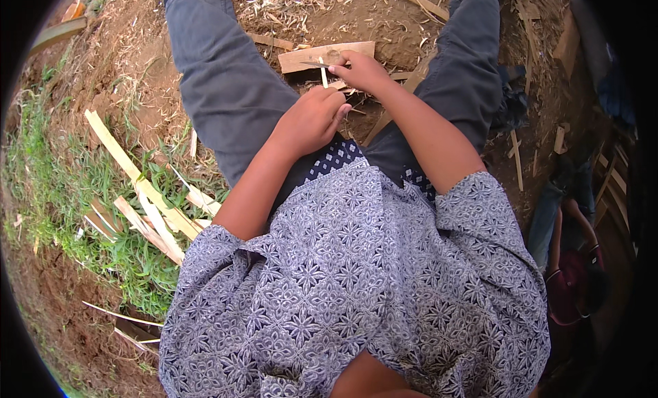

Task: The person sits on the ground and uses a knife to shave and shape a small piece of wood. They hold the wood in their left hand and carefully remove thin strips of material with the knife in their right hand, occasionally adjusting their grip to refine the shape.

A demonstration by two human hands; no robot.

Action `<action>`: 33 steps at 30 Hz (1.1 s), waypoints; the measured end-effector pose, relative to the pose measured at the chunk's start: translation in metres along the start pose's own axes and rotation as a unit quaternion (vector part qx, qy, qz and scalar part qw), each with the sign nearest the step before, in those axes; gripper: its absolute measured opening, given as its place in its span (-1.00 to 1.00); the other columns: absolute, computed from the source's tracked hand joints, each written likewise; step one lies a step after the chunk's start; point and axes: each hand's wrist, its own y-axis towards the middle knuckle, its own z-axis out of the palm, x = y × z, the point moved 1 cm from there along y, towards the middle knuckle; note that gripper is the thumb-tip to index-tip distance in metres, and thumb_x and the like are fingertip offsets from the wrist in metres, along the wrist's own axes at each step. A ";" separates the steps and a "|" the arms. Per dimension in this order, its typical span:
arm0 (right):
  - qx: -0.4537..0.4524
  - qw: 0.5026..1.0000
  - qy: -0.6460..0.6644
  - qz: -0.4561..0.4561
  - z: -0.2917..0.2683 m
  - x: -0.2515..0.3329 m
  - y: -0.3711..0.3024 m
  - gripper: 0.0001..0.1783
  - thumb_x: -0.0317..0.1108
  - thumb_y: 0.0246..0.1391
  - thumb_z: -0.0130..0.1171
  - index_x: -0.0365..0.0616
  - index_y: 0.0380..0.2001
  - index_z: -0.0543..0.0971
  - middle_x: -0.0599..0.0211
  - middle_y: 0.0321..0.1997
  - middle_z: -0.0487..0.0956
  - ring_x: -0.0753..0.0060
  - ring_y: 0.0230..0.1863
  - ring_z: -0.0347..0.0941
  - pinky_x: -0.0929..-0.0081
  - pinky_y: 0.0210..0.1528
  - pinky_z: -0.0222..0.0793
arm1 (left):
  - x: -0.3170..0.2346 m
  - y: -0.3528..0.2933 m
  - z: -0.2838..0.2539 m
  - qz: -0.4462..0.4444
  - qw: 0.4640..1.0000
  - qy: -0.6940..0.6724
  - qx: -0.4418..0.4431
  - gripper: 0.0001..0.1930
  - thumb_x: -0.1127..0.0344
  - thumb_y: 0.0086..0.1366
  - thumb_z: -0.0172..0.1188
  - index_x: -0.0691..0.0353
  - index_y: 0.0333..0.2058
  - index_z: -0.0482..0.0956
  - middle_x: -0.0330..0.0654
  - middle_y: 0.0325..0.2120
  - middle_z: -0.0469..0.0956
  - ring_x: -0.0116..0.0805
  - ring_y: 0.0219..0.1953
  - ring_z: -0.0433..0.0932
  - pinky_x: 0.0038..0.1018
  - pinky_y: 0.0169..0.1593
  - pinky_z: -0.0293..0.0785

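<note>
Outdoors, between two outstretched legs in dark grey trousers [219, 76], the work was under way; wearer seated, one blue-and-white patterned shirt [329, 240]. Second person [574, 281]: one, at the right edge, dark red top, well apart. Long pale plank [131, 167]: one, lying aslant at left. Shorter slats [147, 230]: at least three near it, overlapping, so exact count uncertain. Wooden board [301, 57]: one, lying crosswise between the shins, beyond the left hand [310, 122]. Knife [314, 65]: one, thin dark blade. Thin pale strip [324, 76]: one, located between the hands and the board as viewed, far end overlapping the board's near edge.

Surface: brown soil [127, 69], with green grass [51, 168] along the left; wood shavings [264, 17] scattered past the board, too many to count. Right rim dark, detail poor.

Hands: two, both bare. Left hand was curled into a fist, back upward, the thin pale strip rising from its far side; the gripping fingertips were hidden. Right hand [361, 71] was closed around the knife's handle end, blade pointing left and crossing the strip. Whether the right hand touched the board could not be determined.
</note>
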 end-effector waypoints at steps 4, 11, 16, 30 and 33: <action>-0.014 0.998 -0.055 -0.006 -0.001 0.004 0.004 -0.61 0.15 0.19 0.27 0.09 -0.20 0.64 0.32 -0.33 0.72 0.30 -0.28 0.67 0.22 -0.14 0.52 | 0.002 -0.001 -0.001 0.002 1.000 -0.005 0.000 -0.79 0.29 0.51 0.02 0.28 -0.31 0.42 0.02 -0.35 0.44 0.08 -0.23 0.43 -0.10 -0.10 0.40; -0.044 0.999 -0.021 0.002 0.008 -0.015 0.035 -0.59 0.14 0.14 0.31 0.05 -0.21 0.70 0.28 -0.24 0.73 0.18 -0.20 0.67 0.21 -0.03 0.53 | 0.003 -0.002 -0.001 0.004 1.000 -0.015 0.020 -0.80 0.29 0.51 0.02 0.29 -0.29 0.44 0.03 -0.36 0.44 0.09 -0.23 0.45 -0.10 -0.10 0.40; -0.010 0.997 0.075 0.004 0.000 -0.019 0.030 -0.62 0.04 0.12 0.38 -0.04 -0.25 0.70 0.22 -0.38 0.70 0.30 -0.28 0.64 0.30 -0.13 0.52 | 0.002 -0.003 -0.004 0.000 1.000 -0.028 0.005 -0.87 0.33 0.48 0.03 0.28 -0.19 0.45 0.04 -0.36 0.46 0.10 -0.22 0.47 -0.10 -0.11 0.41; -0.017 0.996 -0.084 0.015 -0.007 0.005 0.007 -0.64 0.14 0.20 0.26 0.12 -0.20 0.65 0.44 -0.50 0.69 0.38 -0.36 0.67 0.26 -0.17 0.49 | 0.002 -0.004 0.000 0.001 1.000 -0.029 -0.010 -0.88 0.43 0.40 0.05 0.24 -0.11 0.44 0.05 -0.33 0.51 0.11 -0.22 0.51 -0.08 -0.12 0.44; -0.032 0.993 -0.105 0.035 -0.003 0.020 0.008 -0.63 0.14 0.20 0.26 0.13 -0.19 0.66 0.38 -0.41 0.71 0.33 -0.28 0.67 0.24 -0.14 0.50 | 0.002 -0.005 0.000 -0.008 1.000 -0.028 -0.013 -0.88 0.44 0.39 0.06 0.24 -0.12 0.45 0.05 -0.34 0.52 0.11 -0.21 0.52 -0.08 -0.11 0.45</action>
